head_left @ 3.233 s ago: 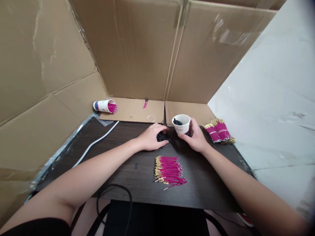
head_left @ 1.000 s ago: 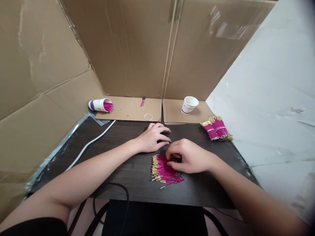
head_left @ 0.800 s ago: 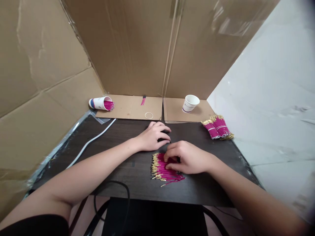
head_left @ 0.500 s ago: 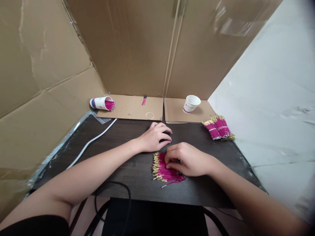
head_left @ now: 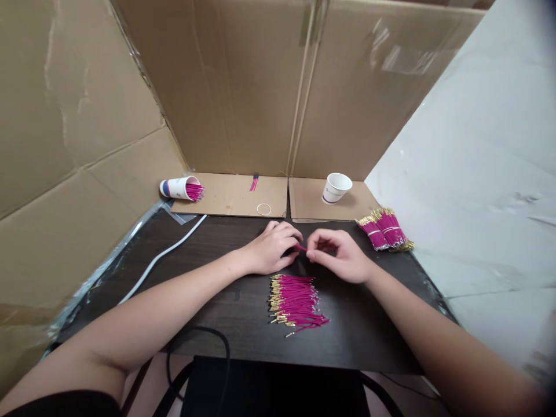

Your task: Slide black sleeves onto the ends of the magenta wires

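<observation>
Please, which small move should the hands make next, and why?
Probably, the right hand should guide the pink strand gently toward the left hand: it pinches the strand near one end, while the rest points in at the left hand's fingers. What those fingers may hold is hidden, so a slow move seems wiser.

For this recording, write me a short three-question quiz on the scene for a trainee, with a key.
1. Multiple choice: what is the right hand pinching?
A) the white ring
B) a pink strand
C) the black cable

2. True or false: the cup at the far left lies on its side.

3. Fill in: in the loose pile on the table, the gold tips point to the ____ of the picture.

Key: 1. B; 2. true; 3. left
</observation>
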`<state>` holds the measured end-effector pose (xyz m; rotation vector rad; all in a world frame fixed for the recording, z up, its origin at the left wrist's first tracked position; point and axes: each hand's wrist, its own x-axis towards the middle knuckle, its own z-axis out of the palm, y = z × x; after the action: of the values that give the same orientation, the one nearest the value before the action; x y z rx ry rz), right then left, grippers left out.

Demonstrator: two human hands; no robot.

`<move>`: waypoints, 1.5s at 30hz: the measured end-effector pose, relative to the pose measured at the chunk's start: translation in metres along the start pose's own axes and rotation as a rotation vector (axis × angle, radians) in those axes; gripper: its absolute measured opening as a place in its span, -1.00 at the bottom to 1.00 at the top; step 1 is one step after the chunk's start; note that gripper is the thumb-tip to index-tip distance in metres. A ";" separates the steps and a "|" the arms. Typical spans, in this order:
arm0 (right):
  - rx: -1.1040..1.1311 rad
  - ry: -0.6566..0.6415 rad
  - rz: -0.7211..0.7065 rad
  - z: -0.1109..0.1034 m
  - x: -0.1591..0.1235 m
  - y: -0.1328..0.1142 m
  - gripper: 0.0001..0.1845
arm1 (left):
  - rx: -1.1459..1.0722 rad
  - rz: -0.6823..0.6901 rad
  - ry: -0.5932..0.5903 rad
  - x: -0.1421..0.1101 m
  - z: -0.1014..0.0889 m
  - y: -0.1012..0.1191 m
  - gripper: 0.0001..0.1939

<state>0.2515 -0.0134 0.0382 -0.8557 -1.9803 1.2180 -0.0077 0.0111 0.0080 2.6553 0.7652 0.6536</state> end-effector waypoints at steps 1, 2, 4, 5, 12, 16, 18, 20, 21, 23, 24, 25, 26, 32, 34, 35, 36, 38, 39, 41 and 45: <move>0.056 0.080 0.015 -0.002 0.002 0.006 -0.62 | -0.012 -0.006 0.016 0.000 0.000 0.001 -0.92; 0.105 0.171 0.032 -0.003 0.005 0.012 -0.59 | -0.033 -0.015 0.039 0.000 0.000 0.001 -0.91; 0.180 0.316 0.064 -0.004 0.009 0.023 -0.52 | -0.090 -0.057 0.126 0.000 0.001 0.001 -0.90; 0.206 0.364 0.079 -0.004 0.011 0.028 -0.48 | -0.131 -0.098 0.187 0.000 0.001 0.001 -0.89; 0.192 0.383 0.114 0.001 0.017 0.041 -0.38 | -0.619 -0.451 0.479 0.004 0.004 -0.011 -0.80; 0.114 0.377 0.111 0.003 0.018 0.044 -0.42 | -0.731 -0.503 0.493 0.005 0.005 -0.022 -0.73; 0.070 0.388 0.105 0.002 0.018 0.046 -0.47 | -0.732 -0.510 0.480 0.004 0.005 -0.025 -0.71; 0.033 0.389 0.102 0.001 0.018 0.049 -0.50 | -0.725 -0.514 0.474 0.004 0.006 -0.026 -0.70; 0.022 0.385 0.103 0.001 0.018 0.050 -0.52 | -0.726 -0.514 0.474 0.004 0.006 -0.026 -0.70; 0.012 0.377 0.106 0.000 0.017 0.052 -0.54 | -0.729 -0.510 0.475 0.005 0.006 -0.026 -0.71; 0.009 0.375 0.106 0.000 0.017 0.052 -0.55 | -0.727 -0.506 0.475 0.005 0.006 -0.026 -0.71; 0.006 0.377 0.106 0.000 0.017 0.052 -0.56 | -0.723 -0.501 0.474 0.006 0.006 -0.026 -0.71; 0.003 0.380 0.103 0.001 0.017 0.051 -0.57 | -0.716 -0.495 0.471 0.006 0.005 -0.026 -0.71; -0.012 0.384 0.093 0.002 0.017 0.049 -0.58 | -0.683 -0.471 0.436 0.007 0.004 -0.024 -0.72; -0.016 0.378 0.093 0.002 0.017 0.048 -0.57 | -0.677 -0.469 0.430 0.007 0.005 -0.024 -0.71; -0.016 0.374 0.092 0.002 0.017 0.048 -0.57 | -0.677 -0.470 0.428 0.006 0.005 -0.024 -0.71; -0.016 0.370 0.091 0.002 0.017 0.049 -0.58 | -0.677 -0.470 0.428 0.006 0.005 -0.024 -0.71; -0.017 0.366 0.093 0.002 0.017 0.049 -0.58 | -0.678 -0.471 0.428 0.006 0.005 -0.024 -0.71; -0.018 0.365 0.095 0.002 0.017 0.049 -0.58 | -0.676 -0.471 0.428 0.006 0.005 -0.024 -0.72; -0.021 0.366 0.101 0.002 0.017 0.050 -0.58 | -0.670 -0.472 0.425 0.006 0.005 -0.023 -0.73; -0.026 0.378 0.099 0.003 0.016 0.049 -0.60 | -0.624 -0.472 0.418 0.006 0.004 -0.021 -0.74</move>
<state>0.2491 0.0156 -0.0042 -1.1181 -1.6686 0.9982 -0.0097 0.0310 -0.0018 1.7172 1.0395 1.1025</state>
